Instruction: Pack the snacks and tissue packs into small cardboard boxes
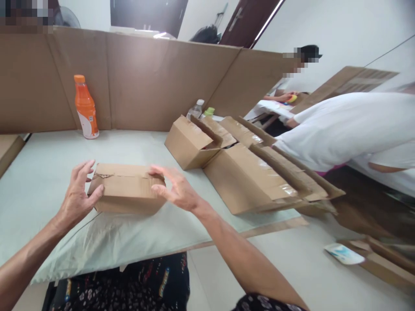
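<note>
A small closed cardboard box [125,188] lies on the pale cloth in front of me, its top seam torn near the left end. My left hand [81,185] grips the box's left end, thumb on the top and fingers at the far corner. At the opposite end, my right hand [173,185] has its fingers and thumb on the upper edge, slightly blurred. The box is held between both hands.
Several open cardboard boxes [249,172] stand to the right, flaps up. An orange drink bottle [87,108] stands by the tall cardboard partition [145,82]. A clear bottle [196,109] is behind the boxes. A person in white [350,129] bends at the right; another sits farther back.
</note>
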{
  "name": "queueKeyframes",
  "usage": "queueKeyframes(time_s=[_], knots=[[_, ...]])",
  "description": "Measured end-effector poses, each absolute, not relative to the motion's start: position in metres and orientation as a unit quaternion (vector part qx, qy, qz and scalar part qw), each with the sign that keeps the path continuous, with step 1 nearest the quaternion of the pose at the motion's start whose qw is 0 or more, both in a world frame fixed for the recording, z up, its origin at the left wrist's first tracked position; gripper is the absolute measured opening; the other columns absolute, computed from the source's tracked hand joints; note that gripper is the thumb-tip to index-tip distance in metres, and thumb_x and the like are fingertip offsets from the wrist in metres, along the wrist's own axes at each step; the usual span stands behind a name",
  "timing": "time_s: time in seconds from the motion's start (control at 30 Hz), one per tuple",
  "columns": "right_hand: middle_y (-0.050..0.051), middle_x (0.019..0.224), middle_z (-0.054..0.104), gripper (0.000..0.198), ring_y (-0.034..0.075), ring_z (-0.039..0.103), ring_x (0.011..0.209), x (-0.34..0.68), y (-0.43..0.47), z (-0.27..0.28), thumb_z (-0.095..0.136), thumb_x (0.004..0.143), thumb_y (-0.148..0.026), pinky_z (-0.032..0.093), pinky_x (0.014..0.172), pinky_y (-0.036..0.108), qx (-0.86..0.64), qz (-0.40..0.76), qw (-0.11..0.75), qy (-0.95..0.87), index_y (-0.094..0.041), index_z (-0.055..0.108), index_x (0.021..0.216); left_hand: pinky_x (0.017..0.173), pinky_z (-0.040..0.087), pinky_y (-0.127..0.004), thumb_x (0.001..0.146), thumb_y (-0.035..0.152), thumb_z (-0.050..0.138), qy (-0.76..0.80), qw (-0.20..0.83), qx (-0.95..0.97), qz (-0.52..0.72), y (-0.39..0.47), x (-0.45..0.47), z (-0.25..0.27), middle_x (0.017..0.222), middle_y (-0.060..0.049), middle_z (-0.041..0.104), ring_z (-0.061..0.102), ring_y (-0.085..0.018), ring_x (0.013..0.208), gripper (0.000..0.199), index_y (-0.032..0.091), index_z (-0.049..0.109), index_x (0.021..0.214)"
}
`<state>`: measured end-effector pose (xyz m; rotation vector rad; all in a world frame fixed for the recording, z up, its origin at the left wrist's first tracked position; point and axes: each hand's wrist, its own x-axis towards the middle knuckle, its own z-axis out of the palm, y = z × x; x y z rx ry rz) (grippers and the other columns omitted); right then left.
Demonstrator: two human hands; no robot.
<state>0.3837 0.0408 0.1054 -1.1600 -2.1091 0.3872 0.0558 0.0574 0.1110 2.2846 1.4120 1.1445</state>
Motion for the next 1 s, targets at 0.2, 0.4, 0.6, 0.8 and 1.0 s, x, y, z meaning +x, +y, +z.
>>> queueKeyframes(time_s=[0.2,0.4,0.6,0.8,1.0], knots=[[0.02,0.157,0.053,0.066,0.035,0.044,0.151,0.388,0.022,0.075,0.058,0.1,-0.055,0.042,0.118,0.059,-0.389,0.049,0.298,-0.871,-0.02,0.049,0.156,0.122,0.041,-0.061,0.101,0.037,0.043,0.443,0.121,0.834,0.306,0.066,0.055,0.104,0.147,-0.011,0.06,0.05,-0.034,0.145,0.038,0.025,0.068,0.127],[0.016,0.17,0.032,0.068,0.042,0.019,0.161,0.394,0.046,0.091,0.079,0.083,-0.062,0.029,0.123,0.067,-0.407,0.067,0.228,-0.882,-0.029,0.067,0.14,0.122,0.044,-0.061,0.102,0.031,0.045,0.429,0.097,0.826,0.352,0.071,0.052,0.094,0.151,-0.008,0.057,0.051,-0.034,0.145,0.036,0.029,0.066,0.13],[0.018,0.162,0.045,0.066,0.033,0.032,0.156,0.384,0.067,0.097,0.089,0.075,-0.048,0.032,0.125,0.054,-0.382,0.126,0.252,-0.88,-0.021,0.068,0.131,0.122,0.045,-0.058,0.104,0.029,0.043,0.411,0.07,0.827,0.376,0.08,0.05,0.086,0.152,-0.004,0.057,0.05,-0.033,0.146,0.035,0.033,0.065,0.131],[0.016,0.151,0.057,0.054,0.033,0.049,0.143,0.403,0.019,0.088,0.08,0.079,-0.044,0.042,0.118,0.056,-0.424,0.079,0.323,-0.842,-0.024,0.068,0.128,0.118,0.05,-0.06,0.106,0.043,0.046,0.43,0.151,0.817,0.353,0.074,0.066,0.088,0.164,-0.009,0.045,0.049,-0.037,0.148,0.045,0.034,0.051,0.15],[0.016,0.139,0.063,0.041,0.036,0.058,0.132,0.476,-0.065,0.069,0.071,0.088,-0.04,0.048,0.111,0.057,-0.619,-0.091,0.38,-0.681,-0.026,0.066,0.126,0.095,0.065,-0.048,0.106,0.048,0.047,0.429,0.215,0.836,0.267,0.072,0.084,0.043,0.172,-0.014,0.03,0.065,-0.033,0.129,0.057,0.034,0.037,0.16]])
